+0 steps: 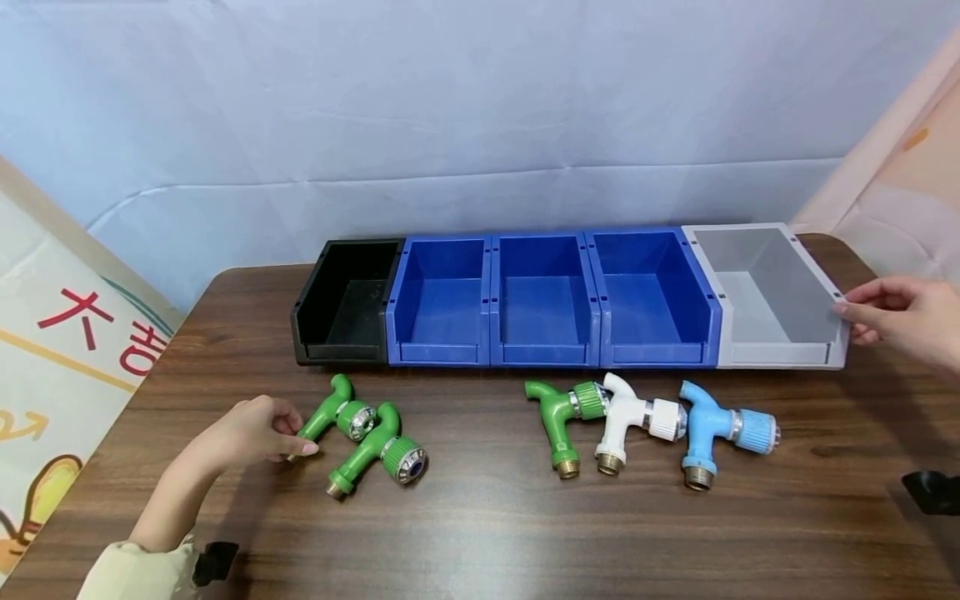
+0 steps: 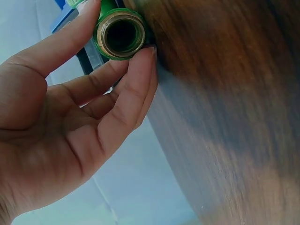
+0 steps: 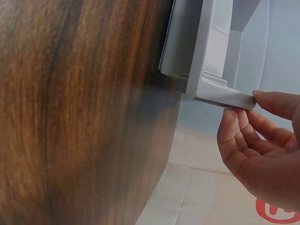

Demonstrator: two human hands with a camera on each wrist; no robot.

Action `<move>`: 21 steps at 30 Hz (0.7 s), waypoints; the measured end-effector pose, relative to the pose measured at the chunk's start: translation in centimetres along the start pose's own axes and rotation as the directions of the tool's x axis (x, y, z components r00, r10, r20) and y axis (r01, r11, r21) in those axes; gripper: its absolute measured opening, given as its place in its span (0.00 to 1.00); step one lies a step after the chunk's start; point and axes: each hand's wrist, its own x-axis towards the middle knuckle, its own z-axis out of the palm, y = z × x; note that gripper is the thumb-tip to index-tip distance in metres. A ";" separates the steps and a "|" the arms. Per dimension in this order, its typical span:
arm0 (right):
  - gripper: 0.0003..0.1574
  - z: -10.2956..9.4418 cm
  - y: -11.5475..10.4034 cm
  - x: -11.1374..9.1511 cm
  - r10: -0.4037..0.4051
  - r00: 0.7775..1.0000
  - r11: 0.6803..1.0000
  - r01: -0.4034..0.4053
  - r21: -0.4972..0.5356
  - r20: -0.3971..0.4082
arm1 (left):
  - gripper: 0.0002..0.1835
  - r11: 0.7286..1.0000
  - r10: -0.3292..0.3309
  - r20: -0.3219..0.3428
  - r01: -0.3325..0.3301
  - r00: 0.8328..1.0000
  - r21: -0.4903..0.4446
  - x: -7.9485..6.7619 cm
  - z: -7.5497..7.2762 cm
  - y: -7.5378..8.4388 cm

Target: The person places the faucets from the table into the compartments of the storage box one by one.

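At the left of the table, my left hand [image 1: 258, 433] pinches the threaded end of a green faucet [image 1: 330, 410]. In the left wrist view, thumb and fingers sit around the brass threaded inlet [image 2: 121, 35]. Beside it lies another green faucet [image 1: 378, 450] with a chrome-capped knob. My right hand [image 1: 903, 317] pinches the right rim of the grey bin [image 1: 813, 354], thumb above and fingers beneath, as the right wrist view shows. In front of the bins lie a third green faucet [image 1: 555, 421], a white faucet [image 1: 618, 421] and a light blue faucet [image 1: 701, 429].
A black bin [image 1: 341, 354] and three blue bins, the left [image 1: 438, 354], middle [image 1: 545, 354] and right [image 1: 652, 356], stand in a row with the grey one on the wooden table [image 1: 480, 533]. Pale cloth [image 1: 480, 100] hangs behind.
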 end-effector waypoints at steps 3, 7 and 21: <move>0.10 -0.1 0.2 0.0 0.005 1.000 0.999 -0.005 -0.034 -0.001 | 0.15 1.000 -0.004 0.009 0.004 1.000 -0.027 0.1 -0.1 -0.1; 0.20 -0.3 0.4 0.0 0.018 1.000 0.996 -0.018 -0.087 0.007 | 0.15 0.997 -0.019 0.020 0.020 1.000 -0.071 0.1 -0.1 -0.1; 0.21 -0.2 0.3 -0.1 0.017 1.000 0.996 -0.017 -0.092 0.005 | 0.11 0.991 0.005 0.003 -0.005 1.000 -0.132 0.0 -0.2 -0.3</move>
